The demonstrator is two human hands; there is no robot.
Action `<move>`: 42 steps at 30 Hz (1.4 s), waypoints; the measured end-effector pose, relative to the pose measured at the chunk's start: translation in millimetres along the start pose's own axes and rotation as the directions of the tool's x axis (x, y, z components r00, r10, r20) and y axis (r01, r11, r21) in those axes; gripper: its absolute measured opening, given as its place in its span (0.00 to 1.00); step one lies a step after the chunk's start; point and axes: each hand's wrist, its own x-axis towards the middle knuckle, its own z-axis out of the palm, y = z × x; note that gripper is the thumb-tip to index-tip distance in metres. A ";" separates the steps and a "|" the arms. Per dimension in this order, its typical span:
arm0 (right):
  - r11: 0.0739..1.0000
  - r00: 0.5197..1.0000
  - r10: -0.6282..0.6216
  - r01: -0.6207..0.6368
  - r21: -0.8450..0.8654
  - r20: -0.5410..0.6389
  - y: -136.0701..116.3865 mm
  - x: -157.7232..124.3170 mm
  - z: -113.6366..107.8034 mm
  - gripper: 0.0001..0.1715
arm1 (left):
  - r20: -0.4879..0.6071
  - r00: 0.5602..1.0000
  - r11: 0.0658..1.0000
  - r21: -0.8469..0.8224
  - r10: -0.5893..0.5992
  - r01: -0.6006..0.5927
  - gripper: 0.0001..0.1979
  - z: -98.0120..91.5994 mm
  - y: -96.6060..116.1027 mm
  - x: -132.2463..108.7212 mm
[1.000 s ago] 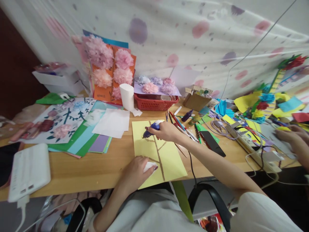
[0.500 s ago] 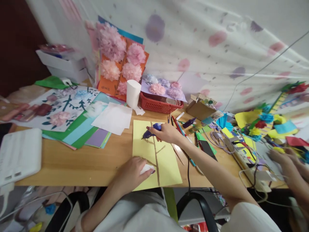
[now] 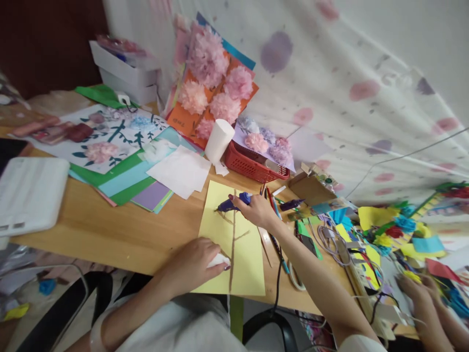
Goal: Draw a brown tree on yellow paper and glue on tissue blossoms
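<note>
A yellow sheet of paper (image 3: 245, 249) with a brown branch shape lies on the wooden table (image 3: 120, 230) in front of me. My right hand (image 3: 256, 210) grips a blue glue gun (image 3: 232, 203), its tip pointing left over the upper part of the sheet. A black cord runs from it down past the table edge. My left hand (image 3: 196, 261) rests on the sheet's lower left corner, fingers curled around a small white wad (image 3: 218, 259).
Coloured papers (image 3: 139, 181), a flower picture, a white roll (image 3: 219, 142), a red basket (image 3: 252, 166) and tissue flowers stand behind. Pens (image 3: 273, 200), a phone, a power strip (image 3: 351, 264) and paper scraps lie right. Another person's hands (image 3: 421, 293) work at the far right. A white device (image 3: 31, 193) lies left.
The view has swung and tilted to the left. Both my hands stay on the yellow sheet in much the same places. The other person's hands have shifted lower right.
</note>
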 end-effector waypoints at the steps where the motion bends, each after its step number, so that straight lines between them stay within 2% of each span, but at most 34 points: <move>1: 1.000 1.000 0.001 -0.001 -0.008 -0.011 0.5 0.3 0.7 0.38 | 0.006 1.000 1.000 -0.002 0.001 -0.001 0.12 -0.6 0.4 0.0; 8: 0.997 0.997 -0.011 0.004 0.080 0.079 0.1 0.7 -3.3 0.41 | 0.009 1.000 1.000 -0.001 -0.003 0.003 0.12 -1.3 0.4 0.5; 13: 0.998 1.000 0.021 -0.022 -0.055 -0.002 -0.6 5.1 0.6 0.36 | 0.011 1.000 1.000 0.010 0.003 -0.003 0.13 -1.3 0.1 0.4; 19: 0.999 1.000 0.000 -0.001 0.043 0.027 2.0 6.4 -1.3 0.40 | -0.022 1.000 1.000 -0.006 0.017 -0.017 0.12 0.2 -1.2 -0.7; 25: 0.998 0.997 -0.007 0.002 -0.063 -0.075 3.2 8.8 3.5 0.36 | -0.017 1.000 1.000 -0.001 0.018 -0.018 0.13 -0.8 -0.6 0.1; 31: 0.999 1.000 -0.030 0.030 0.016 -0.006 3.5 7.7 0.5 0.38 | -0.022 1.000 1.000 -0.009 0.018 -0.018 0.12 0.9 -1.1 0.5; 38: 0.999 0.996 -0.006 0.003 -0.046 -0.084 6.4 11.6 3.3 0.34 | -0.037 0.999 1.000 0.007 0.015 -0.015 0.12 0.0 -0.6 -1.4; 42: 0.999 0.999 0.020 -0.021 -0.026 -0.042 7.1 9.4 -0.7 0.37 | -0.035 0.999 1.000 0.004 0.018 -0.018 0.12 0.4 -1.2 -0.7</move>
